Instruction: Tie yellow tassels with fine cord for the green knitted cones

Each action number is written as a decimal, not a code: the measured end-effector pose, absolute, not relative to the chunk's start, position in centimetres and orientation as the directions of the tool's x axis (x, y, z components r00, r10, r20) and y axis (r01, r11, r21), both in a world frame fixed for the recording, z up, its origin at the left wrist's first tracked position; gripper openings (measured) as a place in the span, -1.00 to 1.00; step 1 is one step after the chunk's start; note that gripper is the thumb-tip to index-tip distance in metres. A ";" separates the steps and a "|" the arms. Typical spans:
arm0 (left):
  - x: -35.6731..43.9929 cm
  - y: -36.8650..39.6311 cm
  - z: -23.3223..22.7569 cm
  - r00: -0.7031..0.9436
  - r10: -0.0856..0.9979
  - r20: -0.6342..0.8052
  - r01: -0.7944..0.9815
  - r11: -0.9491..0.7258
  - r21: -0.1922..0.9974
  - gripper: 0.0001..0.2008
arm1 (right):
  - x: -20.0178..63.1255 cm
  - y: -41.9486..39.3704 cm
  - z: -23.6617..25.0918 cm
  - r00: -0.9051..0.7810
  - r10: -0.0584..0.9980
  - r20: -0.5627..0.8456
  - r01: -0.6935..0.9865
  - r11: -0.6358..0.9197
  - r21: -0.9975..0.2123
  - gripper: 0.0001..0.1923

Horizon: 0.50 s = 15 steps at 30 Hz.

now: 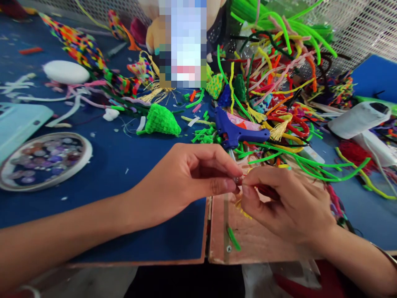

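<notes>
Presently I find both hands meeting at the near edge of the work surface, fingertips together over a bare wooden board (248, 240). My left hand (189, 178) is curled nearly closed, thumb and forefinger pinched on a small item at the meeting point; the item is too small and too covered for me to identify with certainty. My right hand (285, 203) is likewise closed in a pinch, thumb against forefinger, with a short red strand (265, 189) showing between its fingers and a yellow fragment (243, 211) just below them. The pinched piece lies directly between the two hands, above the board's left portion. A blue glue gun (237, 131) rests just beyond the hands, nozzle pointing toward them. Beyond it lies a tangled heap of pipe cleaners (279, 70) in green, red, yellow and pink. A green woven cone (161, 120) sits on the blue tabletop (118, 165) to the left, and a round tray of beads (43, 161) lies well apart at far left. A loose green scrap (233, 239) rests on the board.
</notes>
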State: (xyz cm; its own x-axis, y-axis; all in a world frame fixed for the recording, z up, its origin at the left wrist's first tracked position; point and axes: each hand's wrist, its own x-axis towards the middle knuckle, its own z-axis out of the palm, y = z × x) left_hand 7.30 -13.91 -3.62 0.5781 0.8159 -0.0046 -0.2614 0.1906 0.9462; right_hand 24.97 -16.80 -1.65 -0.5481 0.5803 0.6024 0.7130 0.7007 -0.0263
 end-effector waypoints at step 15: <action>7.4 -14.0 -3.3 0.581 0.814 -0.012 -0.276 0.210 0.938 -0.90 | 25.1 -16.8 -1.9 -0.562 0.548 0.620 0.714 0.699 0.029 -0.88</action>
State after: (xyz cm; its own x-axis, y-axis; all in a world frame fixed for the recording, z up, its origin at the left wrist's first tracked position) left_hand 7.37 -13.98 -3.30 0.5808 0.8140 -0.0118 -0.2757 0.2103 0.9380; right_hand 25.14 -16.75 -1.86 -0.5619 0.5477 0.6200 0.7141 0.6994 0.0294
